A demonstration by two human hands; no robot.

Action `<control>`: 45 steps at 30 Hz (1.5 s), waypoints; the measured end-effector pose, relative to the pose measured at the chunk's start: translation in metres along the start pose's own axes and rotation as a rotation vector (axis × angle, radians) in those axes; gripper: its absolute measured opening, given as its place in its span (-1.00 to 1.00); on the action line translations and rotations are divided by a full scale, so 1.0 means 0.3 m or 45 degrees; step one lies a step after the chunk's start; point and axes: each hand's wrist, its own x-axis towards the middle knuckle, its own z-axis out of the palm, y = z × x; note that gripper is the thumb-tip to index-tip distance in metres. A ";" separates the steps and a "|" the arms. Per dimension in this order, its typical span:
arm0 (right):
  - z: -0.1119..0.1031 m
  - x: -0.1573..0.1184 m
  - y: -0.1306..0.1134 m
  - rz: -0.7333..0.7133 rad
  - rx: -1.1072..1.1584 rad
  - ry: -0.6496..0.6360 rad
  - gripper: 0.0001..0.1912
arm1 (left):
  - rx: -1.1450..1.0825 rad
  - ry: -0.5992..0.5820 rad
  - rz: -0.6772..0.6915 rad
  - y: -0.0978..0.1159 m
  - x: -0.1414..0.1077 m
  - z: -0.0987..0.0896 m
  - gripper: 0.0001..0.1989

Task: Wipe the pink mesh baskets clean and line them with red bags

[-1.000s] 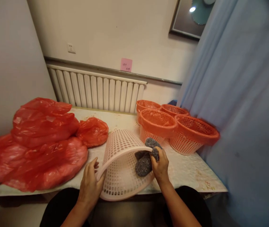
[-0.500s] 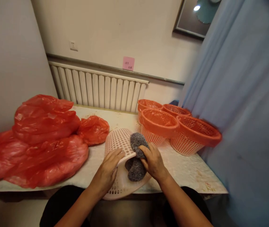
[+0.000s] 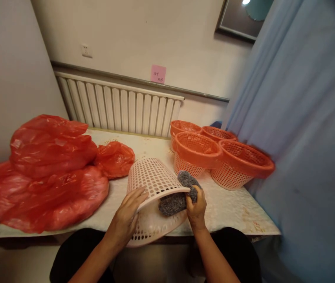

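A pale pink perforated plastic basket lies on its side at the table's front edge, its mouth turned toward me. My left hand grips the rim on the left, fingers over the outside and thumb inside. In my right hand is a dark grey fuzzy scrubbing cloth, folded over the rim's right side. One part of the cloth lies inside the basket and another part sticks out above the rim.
Several similar baskets lined with red bags stand at the right, beside a blue curtain. Full red plastic bags are heaped on the left of the covered table. A radiator runs along the wall behind.
My right hand has slid the cloth rightward and a little down along the rim. The basket has turned slightly, showing more of its outer side. My left hand keeps its hold.
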 end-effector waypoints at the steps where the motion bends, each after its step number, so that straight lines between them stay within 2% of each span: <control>1: 0.005 -0.020 0.017 0.079 0.009 0.029 -0.69 | 0.000 0.004 -0.002 -0.002 -0.008 -0.002 -0.43; 7: 0.040 -0.187 0.114 0.564 0.089 0.109 -0.58 | 0.002 0.043 -0.023 -0.007 -0.046 -0.011 -0.43; 11: 0.053 -0.244 0.122 0.650 0.088 0.110 -0.62 | 0.006 0.084 -0.066 -0.013 -0.082 -0.017 -0.41; 14: 0.050 -0.184 0.082 0.641 0.121 0.063 -0.60 | 0.005 0.192 -0.204 -0.025 -0.131 -0.016 -0.44; 17: 0.026 -0.051 0.002 0.478 0.134 0.048 -0.62 | -0.011 0.260 -0.498 -0.036 -0.181 -0.005 -0.50; 19: 0.000 0.044 -0.071 0.235 0.111 0.016 -0.70 | -0.004 0.225 -0.684 -0.038 -0.194 0.008 -0.52; 21: -0.025 0.121 -0.153 -0.044 0.067 -0.112 -0.77 | 0.026 0.192 -0.736 -0.033 -0.179 0.020 -0.49; 25: -0.047 0.202 -0.305 -0.494 -0.139 -0.496 -0.70 | 0.071 0.202 -0.469 -0.010 -0.078 0.024 -0.48; 27: -0.044 0.214 -0.350 -0.599 -0.218 -0.616 -0.69 | 0.073 0.179 -0.349 -0.004 -0.023 0.017 -0.46; 29: -0.040 0.218 -0.366 -0.621 -0.237 -0.651 -0.70 | 0.060 0.125 -0.274 -0.006 0.013 0.009 -0.43; 33: -0.037 0.211 -0.325 -0.562 -0.183 -0.643 -0.70 | 0.024 0.037 -0.195 -0.022 0.023 0.005 -0.40; 38: -0.043 0.164 -0.184 -0.390 -0.023 -0.504 -0.67 | 0.016 0.095 -0.159 -0.031 -0.012 0.004 -0.45; 41: -0.038 0.103 -0.076 -0.167 0.053 -0.329 -0.68 | 0.032 0.110 -0.160 -0.030 -0.025 0.002 -0.42; 45: -0.005 -0.024 0.053 0.285 0.128 -0.121 -0.66 | 0.041 0.120 -0.159 -0.034 -0.031 0.004 -0.41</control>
